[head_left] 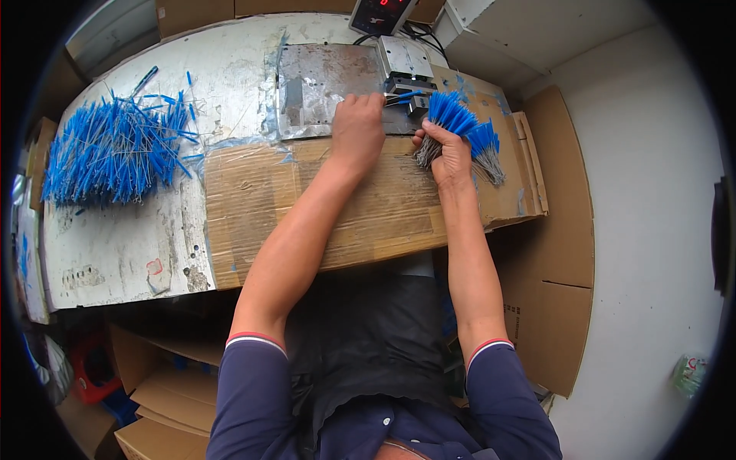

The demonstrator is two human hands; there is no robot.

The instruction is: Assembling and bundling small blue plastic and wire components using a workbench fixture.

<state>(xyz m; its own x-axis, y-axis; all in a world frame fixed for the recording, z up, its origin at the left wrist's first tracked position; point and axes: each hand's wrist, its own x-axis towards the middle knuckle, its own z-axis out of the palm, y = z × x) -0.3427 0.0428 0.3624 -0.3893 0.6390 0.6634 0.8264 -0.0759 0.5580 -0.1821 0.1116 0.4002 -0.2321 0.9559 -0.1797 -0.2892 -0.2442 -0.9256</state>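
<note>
My left hand is closed at the edge of a small metal machine. From its fingertips a thin blue stick reaches into the machine's front block. In my right hand is a bundle of blue-ended wire sticks, blue ends up and grey wires hanging below the grip. Just right of that hand lies a second bunch of blue-ended wire sticks on the cardboard. The fingers of my left hand partly hide what they pinch.
A large loose pile of blue-ended wire sticks covers the left of the white worktop. A metal plate lies under the machine, with cardboard in front. Behind stands a box with a red display; a wall rises at right.
</note>
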